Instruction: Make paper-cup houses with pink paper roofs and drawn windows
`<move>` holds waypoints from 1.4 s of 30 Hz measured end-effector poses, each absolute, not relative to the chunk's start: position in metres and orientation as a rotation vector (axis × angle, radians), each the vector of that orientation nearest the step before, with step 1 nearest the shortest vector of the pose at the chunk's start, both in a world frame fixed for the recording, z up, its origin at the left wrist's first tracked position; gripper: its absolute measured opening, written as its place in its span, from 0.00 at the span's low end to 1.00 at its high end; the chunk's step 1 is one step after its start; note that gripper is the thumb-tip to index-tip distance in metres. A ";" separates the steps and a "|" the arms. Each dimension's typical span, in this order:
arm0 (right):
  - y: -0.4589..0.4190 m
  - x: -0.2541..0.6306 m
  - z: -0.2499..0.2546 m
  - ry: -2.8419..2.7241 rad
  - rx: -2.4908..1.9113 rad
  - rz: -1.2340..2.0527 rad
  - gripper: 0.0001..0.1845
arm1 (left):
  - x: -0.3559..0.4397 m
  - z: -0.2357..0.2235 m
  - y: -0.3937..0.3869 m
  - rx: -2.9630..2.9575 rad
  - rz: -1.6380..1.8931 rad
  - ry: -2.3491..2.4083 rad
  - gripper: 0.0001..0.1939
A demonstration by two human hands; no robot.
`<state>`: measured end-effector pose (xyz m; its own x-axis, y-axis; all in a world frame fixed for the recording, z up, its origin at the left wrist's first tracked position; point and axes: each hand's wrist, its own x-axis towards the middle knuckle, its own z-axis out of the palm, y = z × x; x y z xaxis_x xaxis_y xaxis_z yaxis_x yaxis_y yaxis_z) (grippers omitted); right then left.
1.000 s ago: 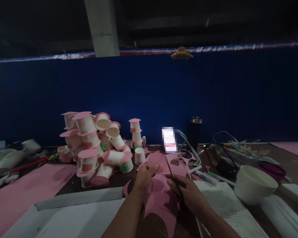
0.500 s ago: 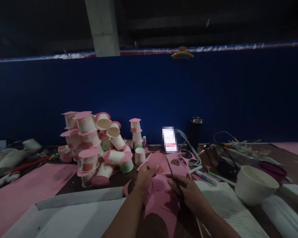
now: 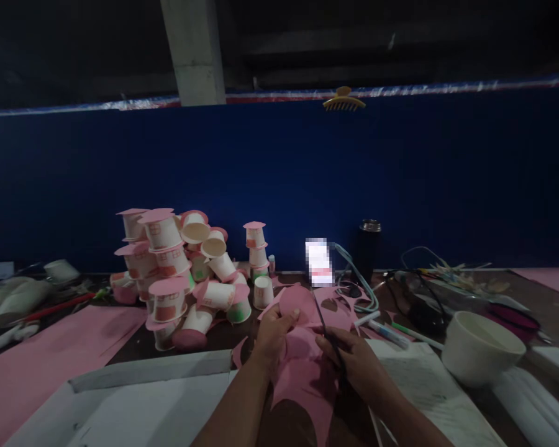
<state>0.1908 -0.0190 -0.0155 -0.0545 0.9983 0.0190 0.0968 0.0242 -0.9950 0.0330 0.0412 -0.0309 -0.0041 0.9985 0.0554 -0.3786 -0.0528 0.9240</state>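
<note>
Between thumb and fingers, my left hand pinches a sheet of pink paper with curved pieces cut out of its edges. A rounded pink part stands up just beyond the thumb. My right hand is closed around dark-handled scissors, whose blades point away from me along the right side of the rounded part. Whether the blades touch the paper I cannot tell. Pink offcuts with round holes lie behind the hands.
Paper cups with pink round tops are piled at the left, beside a small upright cup. A lit phone and a black flask stand at the back. At right are markers and a white bowl; a white box lies front left.
Both hands keep almost the same place and grip on the paper and scissors. The whole view has shifted very slightly.
</note>
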 end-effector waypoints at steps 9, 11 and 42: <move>-0.019 0.192 -0.019 -1.333 -1.244 1.170 0.26 | 0.034 -0.032 0.041 0.963 1.400 0.889 0.18; -0.019 0.192 -0.020 -1.327 -1.245 1.173 0.26 | 0.034 -0.033 0.041 0.970 1.398 0.888 0.18; -0.016 0.194 -0.019 -1.267 -1.228 1.196 0.26 | 0.024 -0.035 0.047 1.048 1.366 0.917 0.15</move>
<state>0.1938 -0.0157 -0.0192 -0.0239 0.9997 0.0084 0.0493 0.0096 -0.9987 0.0242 0.0474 -0.0355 0.0251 0.9965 0.0795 -0.3041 -0.0682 0.9502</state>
